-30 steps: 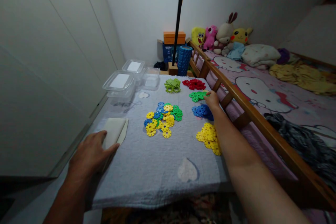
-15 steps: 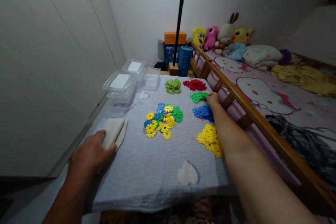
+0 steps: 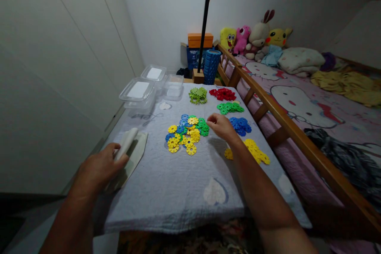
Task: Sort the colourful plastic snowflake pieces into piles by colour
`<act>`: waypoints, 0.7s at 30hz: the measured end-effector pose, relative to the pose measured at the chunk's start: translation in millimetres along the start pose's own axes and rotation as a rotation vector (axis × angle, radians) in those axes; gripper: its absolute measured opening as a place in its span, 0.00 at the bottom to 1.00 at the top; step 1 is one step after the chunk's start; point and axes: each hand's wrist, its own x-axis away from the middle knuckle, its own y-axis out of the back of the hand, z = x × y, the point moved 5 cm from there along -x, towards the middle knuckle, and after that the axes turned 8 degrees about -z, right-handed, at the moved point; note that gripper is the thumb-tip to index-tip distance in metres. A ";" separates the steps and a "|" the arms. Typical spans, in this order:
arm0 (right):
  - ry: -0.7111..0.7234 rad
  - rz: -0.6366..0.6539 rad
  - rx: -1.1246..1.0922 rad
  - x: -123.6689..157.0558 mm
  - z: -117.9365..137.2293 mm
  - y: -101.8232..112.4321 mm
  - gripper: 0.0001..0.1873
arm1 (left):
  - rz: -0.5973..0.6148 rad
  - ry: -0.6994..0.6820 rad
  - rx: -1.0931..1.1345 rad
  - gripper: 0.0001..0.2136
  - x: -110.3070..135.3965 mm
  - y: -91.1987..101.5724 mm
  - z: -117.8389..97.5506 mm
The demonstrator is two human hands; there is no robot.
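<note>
My left hand (image 3: 102,162) is closed on the lifted fold of a cream cloth (image 3: 138,149) at the table's left edge. My right hand (image 3: 220,125) hovers by the right side of a mixed pile of snowflake discs, its fingers curled together; anything in them is hidden. Nearest its fingertips are the green discs (image 3: 203,127) of that pile, next to yellow discs (image 3: 189,141) and blue discs (image 3: 180,129). Sorted piles lie along the right: lime green (image 3: 198,95), red (image 3: 223,94), green (image 3: 230,107), blue (image 3: 240,126) and yellow (image 3: 254,151), the last partly behind my right forearm.
Clear plastic boxes with lids (image 3: 137,89) stand at the table's back left. A wooden bed rail (image 3: 268,105) runs along the right side. Behind the table rise a black pole (image 3: 205,20) and a blue foam roller (image 3: 211,66). A grey cloth (image 3: 178,202) covers the table.
My right hand has moved left and nearer, from the sorted green pile to the mixed pile. Under my left hand the cream cloth's upper layer has been raised and folded back.
</note>
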 end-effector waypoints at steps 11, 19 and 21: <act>0.083 0.045 0.203 52.8 6.9 -56.9 0.15 | 0.033 0.013 -0.091 0.27 -2.5 0.2 8.3; 0.062 0.040 0.179 53.1 2.1 -60.3 0.10 | -0.011 0.085 -0.060 0.27 -3.1 7.3 14.9; 0.062 0.031 0.168 52.9 1.9 -59.9 0.08 | -0.008 0.090 -0.082 0.27 -0.5 11.2 11.8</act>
